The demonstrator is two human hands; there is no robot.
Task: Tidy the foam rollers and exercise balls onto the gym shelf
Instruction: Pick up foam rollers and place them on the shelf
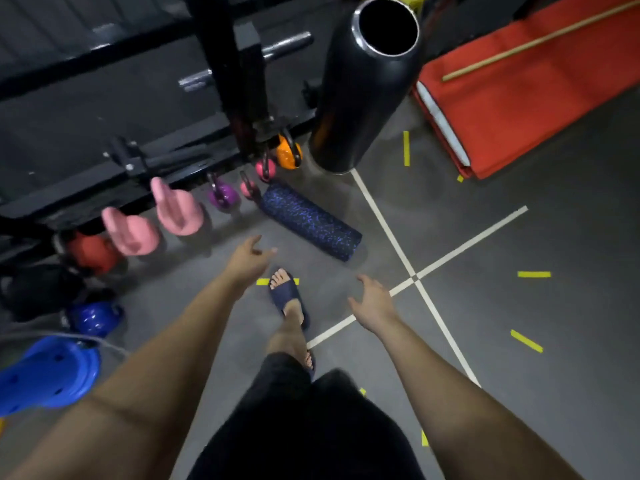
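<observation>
The blue-speckled foam roller [310,221] lies on the floor [519,341] beside the rack [138,168]. The left hand [250,258] and right hand [375,301], both spread and empty, reach toward it, likely to grab each end.

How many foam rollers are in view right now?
1. The roller, blue-speckled black, lies on the floor beside the small kettlebells, ahead of both open hands: left hand, right hand. Others may lie out of view.
</observation>
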